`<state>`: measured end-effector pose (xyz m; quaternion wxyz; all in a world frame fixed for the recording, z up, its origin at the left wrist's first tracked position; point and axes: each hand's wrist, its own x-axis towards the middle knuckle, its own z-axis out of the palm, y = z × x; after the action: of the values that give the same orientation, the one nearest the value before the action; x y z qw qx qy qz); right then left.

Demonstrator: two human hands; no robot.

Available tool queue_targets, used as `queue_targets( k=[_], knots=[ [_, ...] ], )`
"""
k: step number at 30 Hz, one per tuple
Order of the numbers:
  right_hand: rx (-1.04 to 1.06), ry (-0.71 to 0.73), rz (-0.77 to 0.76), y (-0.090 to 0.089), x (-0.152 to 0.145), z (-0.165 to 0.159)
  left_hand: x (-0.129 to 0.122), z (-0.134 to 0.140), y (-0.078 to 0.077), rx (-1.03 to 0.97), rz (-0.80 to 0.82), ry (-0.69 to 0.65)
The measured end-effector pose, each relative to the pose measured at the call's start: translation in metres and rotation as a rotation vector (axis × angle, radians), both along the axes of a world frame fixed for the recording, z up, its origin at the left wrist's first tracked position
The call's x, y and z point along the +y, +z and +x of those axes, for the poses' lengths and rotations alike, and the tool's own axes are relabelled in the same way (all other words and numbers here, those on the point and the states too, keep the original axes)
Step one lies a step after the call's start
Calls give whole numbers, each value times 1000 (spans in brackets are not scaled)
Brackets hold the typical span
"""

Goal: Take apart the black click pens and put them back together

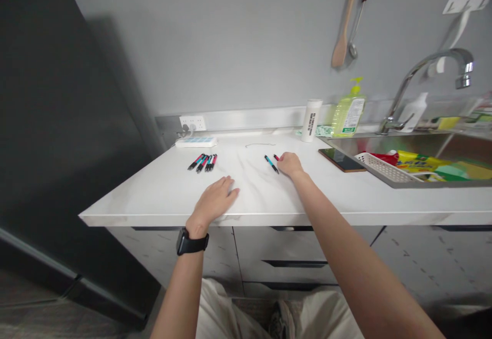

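Left hand palm down near the front edge of the counter, fingers stretched out, thumb spread, nothing in it; black watch on that wrist. Right hand farther in, fingers curled closed on a red pen, only one end showing. Blue pen lies just left of it, slanted. Bunch of red and blue pens side by side on the counter, beyond the left hand and off to its left. Phone flat by the sink. Farther back: string, power strip, white bottle, soap bottle near the wall.
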<state>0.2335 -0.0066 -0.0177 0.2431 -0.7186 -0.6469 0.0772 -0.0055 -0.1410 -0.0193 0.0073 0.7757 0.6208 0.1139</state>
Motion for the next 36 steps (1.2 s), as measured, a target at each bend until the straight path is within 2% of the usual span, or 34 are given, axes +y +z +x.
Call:
queue_targets(
  k=[8,14,17,20,23,25,28,32,36],
  knots=[
    [-80,46,-93,5,-11,3,-1,-1,-8,12,121,-38],
    [-297,320,-79,8,-10,16,-7,6,-4,73,169,-48],
    [-365,401,-202,21,0,17,-5,9,8,183,175,-111],
    [-413,417,-345,36,11,13,13,11,27,313,132,-234],
    [-438,418,-341,39,17,5,49,14,46,428,102,-430],
    [-468,372,-255,34,17,2,77,17,52,470,203,-574],
    [-503,362,-207,26,13,2,107,16,50,476,389,-754],
    [-538,351,-196,21,6,4,116,3,40,454,432,-776],
    [-568,295,-165,21,0,2,114,-15,44,351,423,-685]
  ],
)
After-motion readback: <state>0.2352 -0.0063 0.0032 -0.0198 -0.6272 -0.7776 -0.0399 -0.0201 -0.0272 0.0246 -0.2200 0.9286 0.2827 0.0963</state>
